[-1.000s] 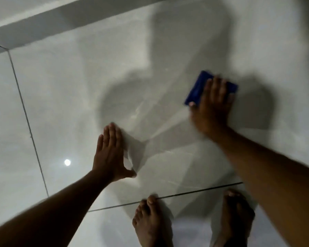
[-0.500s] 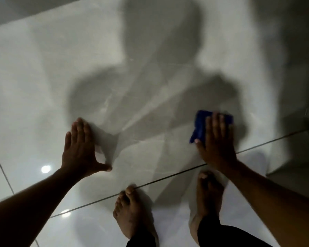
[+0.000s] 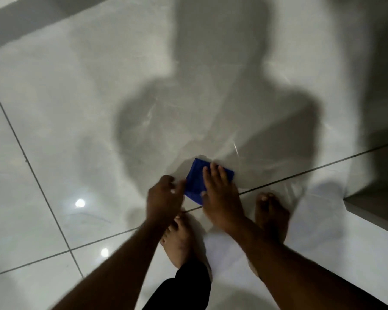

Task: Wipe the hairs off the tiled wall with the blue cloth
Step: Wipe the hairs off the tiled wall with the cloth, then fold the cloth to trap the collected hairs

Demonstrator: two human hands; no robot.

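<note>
The folded blue cloth (image 3: 195, 183) lies flat against the glossy grey tiled wall (image 3: 99, 108), low down, just above the grout line where wall meets floor. My right hand (image 3: 220, 195) presses on the cloth with its fingers spread over it. My left hand (image 3: 164, 198) is right beside the cloth's left edge, fingers loosely curled and blurred, touching or nearly touching the cloth. No hairs can be made out on the tiles.
My two bare feet (image 3: 179, 240) stand on the white floor tiles (image 3: 311, 242) below my hands. A dark ledge or recess (image 3: 376, 206) sits at the right. My shadow falls across the wall. Grout lines cross at the left.
My right hand has slid the cloth down the wall and to the left, close to the floor line. My left hand left its flat place on the wall and came over to the cloth.
</note>
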